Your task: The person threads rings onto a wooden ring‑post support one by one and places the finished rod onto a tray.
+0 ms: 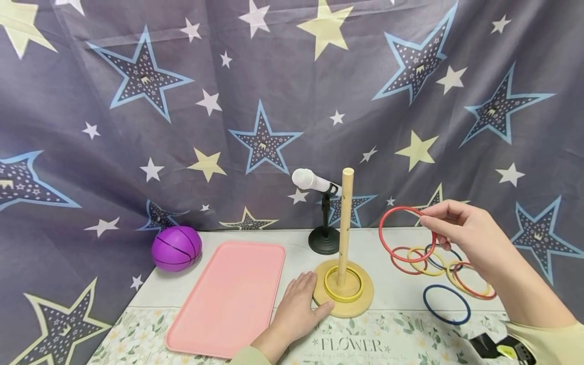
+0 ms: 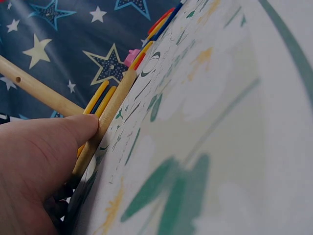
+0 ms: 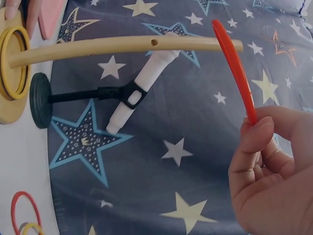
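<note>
Peg: the wooden peg (image 1: 346, 218) stands upright on its round base (image 1: 360, 303), and everything below is placed from it.
Right hand: a red ring (image 1: 406, 234) is pinched between thumb and fingertips by the right hand (image 1: 461, 230), held in the air to the right of the peg, at about mid-height and below its top.
Ring attitude: the ring is seen near upright, tilted; in the right wrist view its edge (image 3: 234, 68) lies just beside the peg tip.
Left hand: the left hand (image 1: 298, 304) is laid flat with fingers straight, resting against the near-left rim of the base; nothing is gripped.
Already on: a yellow ring (image 1: 343, 284) lies around the foot of the peg.
Spare rings: more rings (image 1: 433, 263) are spread on the table right of the peg, a blue one (image 1: 446, 304) nearest the front.
Doing it well: the ring would best be lifted above the peg top, levelled flat and centred over the tip before it is let go.
Watch-out: a tilted ring may catch on the tip, so the base is best kept steadied.
</note>
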### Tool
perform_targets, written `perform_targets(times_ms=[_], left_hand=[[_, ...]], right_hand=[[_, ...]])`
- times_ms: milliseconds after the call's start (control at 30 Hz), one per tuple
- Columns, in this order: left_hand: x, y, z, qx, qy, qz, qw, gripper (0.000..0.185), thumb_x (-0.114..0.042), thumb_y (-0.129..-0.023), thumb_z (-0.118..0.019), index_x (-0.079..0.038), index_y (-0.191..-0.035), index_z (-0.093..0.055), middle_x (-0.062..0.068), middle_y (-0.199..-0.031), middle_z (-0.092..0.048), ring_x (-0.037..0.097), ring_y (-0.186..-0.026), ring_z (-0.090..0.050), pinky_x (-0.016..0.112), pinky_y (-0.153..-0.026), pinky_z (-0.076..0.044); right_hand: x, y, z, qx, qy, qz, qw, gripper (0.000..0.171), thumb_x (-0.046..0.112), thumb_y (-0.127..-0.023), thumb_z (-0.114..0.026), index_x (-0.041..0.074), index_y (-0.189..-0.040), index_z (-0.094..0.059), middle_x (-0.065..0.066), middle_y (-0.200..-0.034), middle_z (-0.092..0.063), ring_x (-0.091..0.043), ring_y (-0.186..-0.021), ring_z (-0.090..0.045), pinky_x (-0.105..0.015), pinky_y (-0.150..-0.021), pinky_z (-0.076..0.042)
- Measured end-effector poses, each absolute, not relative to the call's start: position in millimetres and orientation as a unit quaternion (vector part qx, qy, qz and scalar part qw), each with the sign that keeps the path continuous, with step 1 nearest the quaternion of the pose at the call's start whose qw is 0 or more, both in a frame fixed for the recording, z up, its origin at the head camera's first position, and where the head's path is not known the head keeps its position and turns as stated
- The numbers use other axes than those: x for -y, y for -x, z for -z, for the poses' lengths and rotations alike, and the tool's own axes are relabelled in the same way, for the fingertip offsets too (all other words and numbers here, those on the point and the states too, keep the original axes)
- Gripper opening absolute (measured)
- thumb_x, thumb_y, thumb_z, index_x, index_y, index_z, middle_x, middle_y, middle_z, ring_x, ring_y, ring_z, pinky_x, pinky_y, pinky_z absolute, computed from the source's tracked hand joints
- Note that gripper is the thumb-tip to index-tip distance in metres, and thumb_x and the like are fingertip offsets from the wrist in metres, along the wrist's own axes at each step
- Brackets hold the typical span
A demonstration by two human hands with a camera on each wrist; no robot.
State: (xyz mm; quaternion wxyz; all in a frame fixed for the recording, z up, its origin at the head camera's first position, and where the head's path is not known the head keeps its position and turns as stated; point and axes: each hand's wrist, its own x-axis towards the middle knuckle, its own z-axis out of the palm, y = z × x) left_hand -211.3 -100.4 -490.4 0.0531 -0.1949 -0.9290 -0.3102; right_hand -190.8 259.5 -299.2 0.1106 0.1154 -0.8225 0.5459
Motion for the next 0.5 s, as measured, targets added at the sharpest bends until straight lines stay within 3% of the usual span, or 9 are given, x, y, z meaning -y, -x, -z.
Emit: perform_targets(times_ms=[300, 500], left_hand=[[101, 211, 493, 0.927, 0.199, 0.312, 0.059, 0.086, -0.051, -0.103, -0.074, 0.009, -0.161, -0.049, 0.027, -0.166, -0.048, 0.045, -0.159, -0.039, 0.062, -0.132, -0.026], [101, 211, 491, 0.928, 0.194, 0.313, 0.052, 0.089, -0.053, -0.102, -0.074, 0.009, -0.161, -0.048, 0.027, -0.167, -0.047, 0.043, -0.160, -0.038, 0.060, -0.133, -0.025]], right_hand=[[-242, 195, 282, 0.772, -0.135, -0.608, 0.127, 0.012, 0.013, -0.105, -0.079, 0.010, -0.117, -0.080, -0.001, -0.086, -0.070, -0.018, -0.067, -0.059, -0.028, -0.058, -0.050], [-223, 199, 271, 0.736, -0.157, -0.645, 0.137, 0.017, 0.012, -0.103, -0.081, 0.004, -0.117, -0.077, -0.004, -0.087, -0.072, -0.017, -0.066, -0.060, -0.026, -0.056, -0.052]])
